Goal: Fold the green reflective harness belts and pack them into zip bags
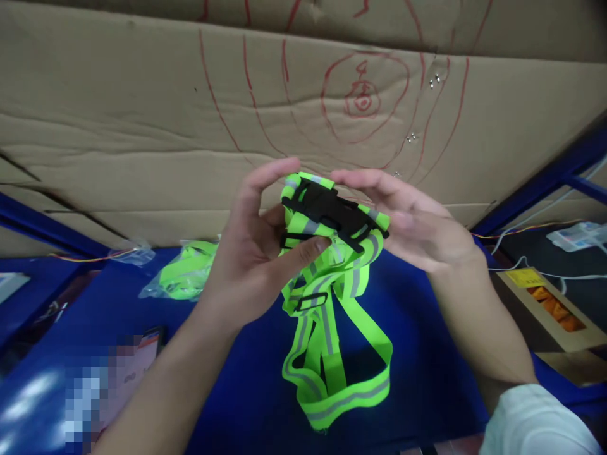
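Between my two hands is a bundle of neon green reflective straps [325, 335] with a grey stripe, gathered at a black side-release buckle [339, 215]. My left hand [270, 253] is closed on the bundle's left side, its thumb pressed across the webbing below the buckle. On the other side, my right hand [403, 218] grips the right end of the buckle and strap, its fingers partly hidden behind. A small black strap slider [312, 302] sits lower on the webbing. The loose loops hang down toward the blue table.
Behind the blue table [246, 392] stands a cardboard sheet [118, 107] with red drawn rings. A clear bag of green strap [187, 272] lies left, near a phone [137, 360]. To the right are a cardboard box with orange contents [552, 306] and white cables [521, 262].
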`<control>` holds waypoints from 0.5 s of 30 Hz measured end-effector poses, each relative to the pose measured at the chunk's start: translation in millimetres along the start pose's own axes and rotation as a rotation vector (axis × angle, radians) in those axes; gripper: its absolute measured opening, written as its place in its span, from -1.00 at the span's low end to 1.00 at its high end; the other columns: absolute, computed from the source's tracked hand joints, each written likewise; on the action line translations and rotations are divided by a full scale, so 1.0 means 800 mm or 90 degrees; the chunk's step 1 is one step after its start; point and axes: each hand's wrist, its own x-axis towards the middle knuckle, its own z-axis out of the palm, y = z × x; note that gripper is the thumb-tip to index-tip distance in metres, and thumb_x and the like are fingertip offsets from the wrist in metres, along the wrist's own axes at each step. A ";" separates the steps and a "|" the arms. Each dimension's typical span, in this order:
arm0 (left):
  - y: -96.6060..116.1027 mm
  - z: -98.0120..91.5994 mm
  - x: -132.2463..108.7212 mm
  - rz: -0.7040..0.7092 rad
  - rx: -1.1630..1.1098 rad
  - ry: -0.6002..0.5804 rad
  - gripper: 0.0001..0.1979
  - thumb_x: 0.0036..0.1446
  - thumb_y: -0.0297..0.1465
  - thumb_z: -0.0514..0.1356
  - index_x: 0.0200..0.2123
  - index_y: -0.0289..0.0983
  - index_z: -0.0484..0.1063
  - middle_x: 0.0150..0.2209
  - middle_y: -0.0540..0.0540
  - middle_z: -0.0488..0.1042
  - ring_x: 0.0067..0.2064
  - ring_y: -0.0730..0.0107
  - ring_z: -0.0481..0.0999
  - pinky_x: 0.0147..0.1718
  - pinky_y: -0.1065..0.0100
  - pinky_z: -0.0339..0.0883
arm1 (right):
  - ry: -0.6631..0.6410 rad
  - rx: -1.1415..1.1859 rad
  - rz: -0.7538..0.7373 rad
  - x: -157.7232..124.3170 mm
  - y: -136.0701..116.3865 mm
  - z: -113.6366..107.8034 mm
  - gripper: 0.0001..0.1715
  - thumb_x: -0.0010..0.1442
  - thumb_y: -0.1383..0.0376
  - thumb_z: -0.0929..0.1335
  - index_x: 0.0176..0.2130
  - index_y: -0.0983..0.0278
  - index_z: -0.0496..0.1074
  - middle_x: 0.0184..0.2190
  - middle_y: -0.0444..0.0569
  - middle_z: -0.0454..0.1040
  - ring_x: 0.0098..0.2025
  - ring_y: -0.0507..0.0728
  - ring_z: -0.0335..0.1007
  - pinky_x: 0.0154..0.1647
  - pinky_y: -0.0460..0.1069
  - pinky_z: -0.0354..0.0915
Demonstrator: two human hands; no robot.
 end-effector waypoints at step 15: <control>-0.074 -0.054 -0.014 -0.130 0.007 -0.061 -0.17 -0.15 -0.13 0.56 0.19 -0.19 0.44 0.04 -0.17 0.60 0.11 -0.07 0.59 0.06 0.05 0.53 | -0.112 -0.177 0.169 0.062 -0.046 0.038 -0.72 0.34 0.31 0.34 -0.34 0.45 0.50 -0.29 -0.31 0.64 -0.02 0.12 0.60 -0.19 -0.15 0.43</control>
